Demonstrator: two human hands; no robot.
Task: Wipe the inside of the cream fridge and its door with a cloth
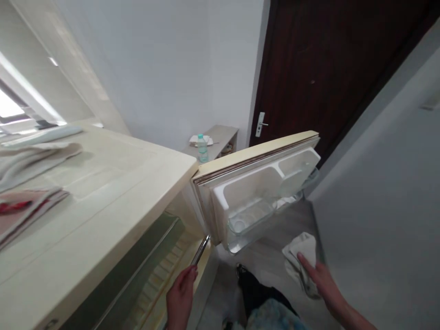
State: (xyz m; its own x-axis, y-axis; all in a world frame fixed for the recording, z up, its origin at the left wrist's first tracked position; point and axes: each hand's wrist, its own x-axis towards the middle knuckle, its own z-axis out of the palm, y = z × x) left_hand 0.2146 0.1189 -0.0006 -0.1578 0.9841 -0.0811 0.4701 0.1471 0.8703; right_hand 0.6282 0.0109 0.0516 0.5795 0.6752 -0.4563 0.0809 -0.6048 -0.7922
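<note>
A person looks down from above at a small cream-coloured fridge standing open against a white wall. Its door is swung wide to the right, showing the white moulded inner lining and clear door shelves.

The left hand, low in the middle of the view, pinches a slim shiny metal tool between fingers and thumb. The tool's far tip reaches up to the hinge-side corner, where the door meets the cabinet. What kind of tool it is cannot be told from here.

The right hand, near the lower right, is closed on a crumpled pale cloth, held out in the air below the open door's far end and above the grey floor.

On the fridge top at far left lie folded towels and a stack of papers with red print. Beyond the fridge, a low shelf unit carries a capped water bottle. A dark wooden door with a silver lever handle stands at upper right.

To work well here, the tool seems best kept steady and shallow at the corner so it does not gouge the seal, with the door left fully open and the cloth close by for wiping.
</note>
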